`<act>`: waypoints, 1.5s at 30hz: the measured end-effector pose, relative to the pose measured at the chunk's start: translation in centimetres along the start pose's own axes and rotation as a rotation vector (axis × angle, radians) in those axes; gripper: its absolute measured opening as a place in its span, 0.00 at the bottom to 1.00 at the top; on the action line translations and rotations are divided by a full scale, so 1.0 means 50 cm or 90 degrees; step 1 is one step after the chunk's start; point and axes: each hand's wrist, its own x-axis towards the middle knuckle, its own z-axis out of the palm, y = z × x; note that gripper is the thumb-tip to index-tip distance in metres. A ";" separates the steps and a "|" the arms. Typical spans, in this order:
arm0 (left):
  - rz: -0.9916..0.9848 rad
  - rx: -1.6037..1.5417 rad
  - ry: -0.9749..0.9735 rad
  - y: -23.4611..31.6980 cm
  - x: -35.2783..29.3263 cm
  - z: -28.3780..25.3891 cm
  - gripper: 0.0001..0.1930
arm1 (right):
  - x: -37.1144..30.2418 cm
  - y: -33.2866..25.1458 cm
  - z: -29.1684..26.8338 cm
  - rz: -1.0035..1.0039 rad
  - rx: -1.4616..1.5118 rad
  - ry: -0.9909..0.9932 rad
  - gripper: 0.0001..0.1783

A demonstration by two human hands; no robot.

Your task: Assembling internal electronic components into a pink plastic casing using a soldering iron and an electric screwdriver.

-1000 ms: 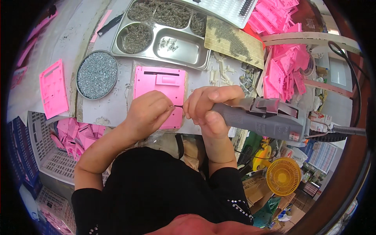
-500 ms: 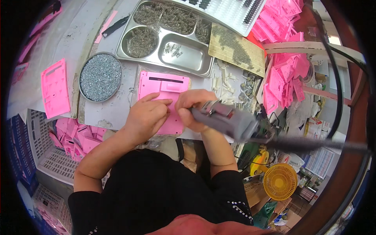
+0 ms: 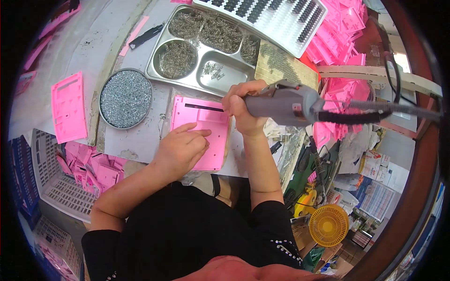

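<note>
We judge the flat pink plastic panel (image 3: 201,133), lying at the bench's near edge, could skid if the grey electric screwdriver (image 3: 286,104) bears down off-centre. Our right hand (image 3: 243,107) grips that tool fully closed; our left hand (image 3: 180,149) presses the panel, fingers loosely spread.

I am looking down into a small assembly workshop. A divided steel tray (image 3: 206,51) is sitting at the upper centre, its compartments holding small metal screws, and a round tin (image 3: 125,98) at the left is brimming with more. Pink plastic panels (image 3: 342,28) are piling up at the upper right, and more are filling a white crate (image 3: 51,187) at the lower left. A corded electric screwdriver (image 3: 286,103) is showing at the centre right, and a yellow fan (image 3: 328,225) is standing on the floor at the lower right.
</note>
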 end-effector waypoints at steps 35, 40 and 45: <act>0.069 -0.023 0.285 -0.055 -0.018 -0.117 0.08 | 0.060 -0.163 0.173 0.048 0.402 -0.138 0.15; 0.081 0.008 0.271 -0.066 -0.035 -0.110 0.11 | 0.057 -0.163 0.176 0.066 0.371 -0.141 0.15; 0.006 0.064 0.298 -0.075 -0.029 -0.136 0.09 | 0.078 -0.093 0.173 -0.007 0.274 -0.062 0.15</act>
